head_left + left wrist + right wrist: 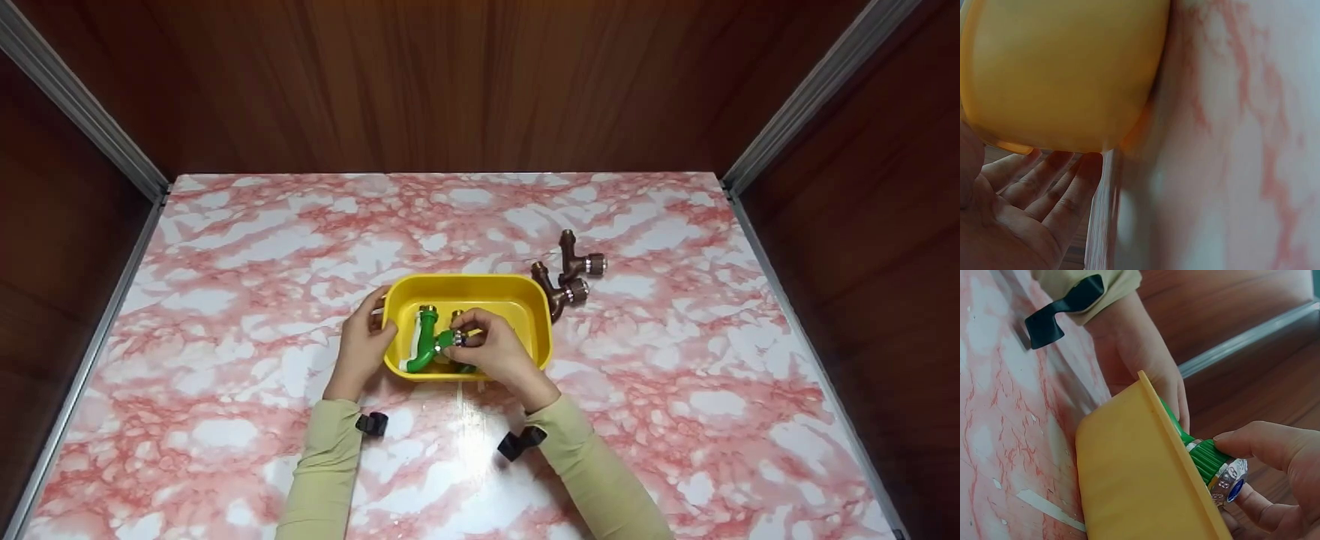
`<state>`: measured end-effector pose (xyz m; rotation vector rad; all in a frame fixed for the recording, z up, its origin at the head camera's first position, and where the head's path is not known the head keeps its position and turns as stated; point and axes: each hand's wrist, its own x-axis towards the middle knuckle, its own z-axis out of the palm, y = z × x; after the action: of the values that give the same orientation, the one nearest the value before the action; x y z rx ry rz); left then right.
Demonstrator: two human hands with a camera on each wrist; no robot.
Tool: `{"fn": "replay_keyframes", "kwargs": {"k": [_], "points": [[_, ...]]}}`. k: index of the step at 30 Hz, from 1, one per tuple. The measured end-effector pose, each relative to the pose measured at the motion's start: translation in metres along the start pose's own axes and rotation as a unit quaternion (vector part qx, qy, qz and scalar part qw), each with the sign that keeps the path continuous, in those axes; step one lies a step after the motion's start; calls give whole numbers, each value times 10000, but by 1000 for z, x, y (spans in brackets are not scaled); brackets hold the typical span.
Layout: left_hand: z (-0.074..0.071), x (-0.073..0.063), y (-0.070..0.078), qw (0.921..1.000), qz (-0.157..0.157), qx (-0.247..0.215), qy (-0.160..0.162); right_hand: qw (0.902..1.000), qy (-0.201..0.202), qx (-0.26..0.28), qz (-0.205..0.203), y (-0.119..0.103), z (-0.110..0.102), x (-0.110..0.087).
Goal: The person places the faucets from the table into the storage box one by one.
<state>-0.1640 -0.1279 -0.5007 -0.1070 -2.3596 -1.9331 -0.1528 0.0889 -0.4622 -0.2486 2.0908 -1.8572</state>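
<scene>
A yellow plastic tub stands mid-table. In it lies a green pipe fitting with metal ends. My right hand reaches over the tub's near rim and pinches the fitting's ribbed green collar and chrome nut between thumb and fingers. My left hand rests against the tub's left outer wall. Its fingers lie straight alongside the wall, with the thumb up at the rim. More green shows under the right hand, mostly hidden.
Two brown metal fittings lie just right of and behind the tub. The pink marbled tabletop is boxed in by wooden walls with metal rails on three sides. Black straps sit at both wrists.
</scene>
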Motion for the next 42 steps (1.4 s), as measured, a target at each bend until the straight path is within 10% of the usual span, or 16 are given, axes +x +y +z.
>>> {"fn": "replay_keyframes", "kwargs": {"k": [42], "points": [[0, 0, 2, 9999, -22, 107, 54, 9982, -441, -415, 0, -2, 0, 3]]}}
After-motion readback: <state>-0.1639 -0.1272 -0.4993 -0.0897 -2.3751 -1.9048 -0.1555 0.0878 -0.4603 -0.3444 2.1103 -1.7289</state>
